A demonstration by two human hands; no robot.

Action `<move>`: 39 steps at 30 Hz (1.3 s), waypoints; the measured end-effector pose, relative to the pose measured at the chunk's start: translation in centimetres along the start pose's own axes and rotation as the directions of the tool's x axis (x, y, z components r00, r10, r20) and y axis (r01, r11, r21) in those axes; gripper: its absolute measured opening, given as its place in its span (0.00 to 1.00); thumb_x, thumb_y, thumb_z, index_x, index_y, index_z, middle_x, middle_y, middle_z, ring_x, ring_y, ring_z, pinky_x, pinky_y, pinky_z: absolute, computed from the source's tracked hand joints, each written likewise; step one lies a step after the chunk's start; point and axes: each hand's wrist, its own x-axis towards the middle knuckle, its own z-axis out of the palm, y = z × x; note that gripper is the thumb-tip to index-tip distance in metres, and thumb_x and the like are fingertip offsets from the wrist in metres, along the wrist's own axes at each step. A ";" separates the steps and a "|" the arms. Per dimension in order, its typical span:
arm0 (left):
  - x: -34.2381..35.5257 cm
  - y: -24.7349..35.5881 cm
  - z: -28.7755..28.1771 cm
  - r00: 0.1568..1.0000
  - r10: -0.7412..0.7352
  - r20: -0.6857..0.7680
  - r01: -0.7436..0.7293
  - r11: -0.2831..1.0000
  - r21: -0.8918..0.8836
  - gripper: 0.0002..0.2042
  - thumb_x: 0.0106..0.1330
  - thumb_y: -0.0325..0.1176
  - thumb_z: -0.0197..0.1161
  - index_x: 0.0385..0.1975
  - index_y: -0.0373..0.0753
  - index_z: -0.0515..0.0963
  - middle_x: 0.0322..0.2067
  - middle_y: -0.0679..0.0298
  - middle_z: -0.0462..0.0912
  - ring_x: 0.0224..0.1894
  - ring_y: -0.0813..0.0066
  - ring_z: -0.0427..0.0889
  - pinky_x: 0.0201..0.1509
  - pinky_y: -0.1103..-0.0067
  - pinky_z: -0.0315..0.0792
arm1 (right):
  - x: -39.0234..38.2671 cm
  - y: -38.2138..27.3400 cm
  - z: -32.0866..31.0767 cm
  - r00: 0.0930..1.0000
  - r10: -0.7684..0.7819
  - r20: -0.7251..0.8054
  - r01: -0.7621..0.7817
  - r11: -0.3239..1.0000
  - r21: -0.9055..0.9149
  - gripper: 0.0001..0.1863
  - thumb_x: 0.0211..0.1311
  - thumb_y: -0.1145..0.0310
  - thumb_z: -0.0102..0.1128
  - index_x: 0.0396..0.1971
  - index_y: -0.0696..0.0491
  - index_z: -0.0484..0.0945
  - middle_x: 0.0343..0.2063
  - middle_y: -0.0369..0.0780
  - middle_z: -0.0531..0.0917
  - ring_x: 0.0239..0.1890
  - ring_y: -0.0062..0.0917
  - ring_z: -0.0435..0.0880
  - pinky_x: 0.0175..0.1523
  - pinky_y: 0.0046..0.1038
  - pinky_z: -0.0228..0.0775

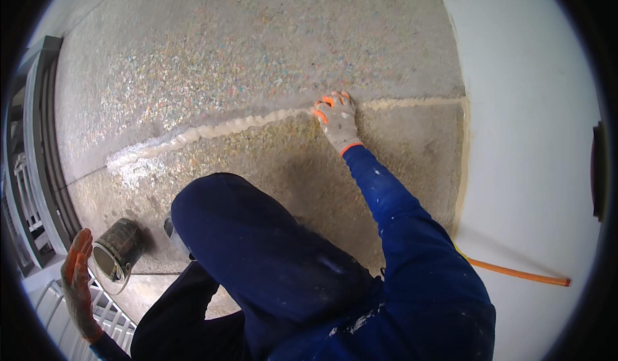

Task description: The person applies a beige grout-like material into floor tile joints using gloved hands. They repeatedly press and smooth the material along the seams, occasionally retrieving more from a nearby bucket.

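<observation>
Where the right hand (336, 120) presses with bent gloved fingers, not gripping anything, a pale bead of sealant (212, 130) lies in the joint of the speckled floor (257, 46). I judge the bead soft, wet and sticky, so it is better touched only lightly from above. Its long axis runs from the white wall (528, 103) past the hand and toward the railing (38, 155). Below the bead, a small dark can (118, 250) stands near the left hand (78, 284), which is open and holds nothing.

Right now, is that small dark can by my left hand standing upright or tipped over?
Tipped over. The can lies on its side on the speckled floor, its open mouth facing the left hand.
</observation>
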 end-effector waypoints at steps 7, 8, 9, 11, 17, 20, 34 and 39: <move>0.4 0.0 0.0 1.000 0.002 0.016 -0.002 1.000 -0.004 0.35 0.79 0.58 0.55 0.71 0.31 0.73 0.69 0.47 0.78 0.74 0.53 0.74 0.81 0.59 0.63 | -1.1 -7.2 0.2 0.999 -0.008 -0.037 0.001 0.984 -0.178 0.34 0.80 0.46 0.49 0.75 0.52 0.67 0.78 0.47 0.65 0.82 0.43 0.56 0.86 0.50 0.37; 0.4 0.0 0.0 1.000 0.008 0.016 -0.008 1.000 -0.017 0.35 0.80 0.58 0.55 0.72 0.31 0.73 0.69 0.47 0.78 0.74 0.53 0.74 0.80 0.59 0.64 | -0.9 -9.0 0.9 0.999 -0.025 0.040 0.031 0.988 -0.151 0.37 0.81 0.43 0.45 0.78 0.53 0.64 0.80 0.46 0.62 0.84 0.42 0.52 0.86 0.51 0.33; 0.5 0.0 0.0 1.000 0.022 0.006 -0.022 1.000 -0.012 0.35 0.80 0.57 0.55 0.72 0.31 0.73 0.69 0.47 0.78 0.73 0.52 0.74 0.80 0.58 0.64 | -0.9 -9.9 1.3 0.984 -0.054 0.171 0.064 0.996 -0.055 0.39 0.82 0.40 0.40 0.80 0.53 0.60 0.82 0.46 0.58 0.85 0.41 0.49 0.86 0.51 0.29; 0.6 -0.1 0.0 0.999 0.029 0.026 -0.029 1.000 -0.007 0.33 0.81 0.55 0.55 0.72 0.31 0.72 0.69 0.47 0.77 0.73 0.52 0.74 0.80 0.58 0.65 | -1.4 -9.3 1.4 0.991 -0.071 0.112 0.079 0.995 -0.065 0.40 0.82 0.39 0.39 0.80 0.53 0.59 0.82 0.47 0.57 0.85 0.40 0.47 0.87 0.51 0.29; 1.0 -1.1 -0.6 0.995 -0.019 0.099 0.024 0.998 -0.054 0.34 0.81 0.55 0.53 0.73 0.30 0.70 0.71 0.46 0.75 0.74 0.52 0.73 0.81 0.58 0.62 | -6.0 2.2 -1.5 0.938 0.319 -0.137 -0.346 0.879 -0.328 0.39 0.81 0.38 0.41 0.77 0.53 0.65 0.79 0.52 0.61 0.84 0.45 0.50 0.86 0.50 0.32; 2.0 -1.4 -0.8 0.999 0.015 0.039 -0.014 0.999 -0.038 0.35 0.81 0.55 0.54 0.74 0.28 0.68 0.71 0.45 0.74 0.75 0.52 0.72 0.81 0.58 0.61 | -4.8 -0.6 -0.3 0.920 0.383 0.085 -0.368 0.918 -0.151 0.40 0.82 0.38 0.39 0.78 0.55 0.62 0.80 0.57 0.57 0.84 0.48 0.48 0.86 0.53 0.31; 1.5 3.1 -0.2 0.988 -0.153 0.025 0.152 0.987 0.045 0.24 0.80 0.35 0.51 0.71 0.31 0.75 0.68 0.53 0.79 0.69 0.65 0.77 0.75 0.72 0.67 | -4.4 14.1 1.1 0.606 0.790 -0.095 -0.790 0.583 -0.187 0.48 0.81 0.35 0.35 0.82 0.62 0.49 0.82 0.56 0.53 0.85 0.51 0.43 0.86 0.53 0.31; 2.5 3.2 -0.2 0.992 -0.121 0.030 0.120 0.992 0.037 0.23 0.80 0.34 0.51 0.70 0.31 0.75 0.67 0.53 0.80 0.68 0.66 0.78 0.73 0.73 0.67 | -4.0 -0.4 2.4 0.854 0.510 0.102 -0.471 0.842 -0.264 0.45 0.83 0.38 0.33 0.81 0.63 0.52 0.81 0.59 0.52 0.85 0.54 0.41 0.85 0.56 0.28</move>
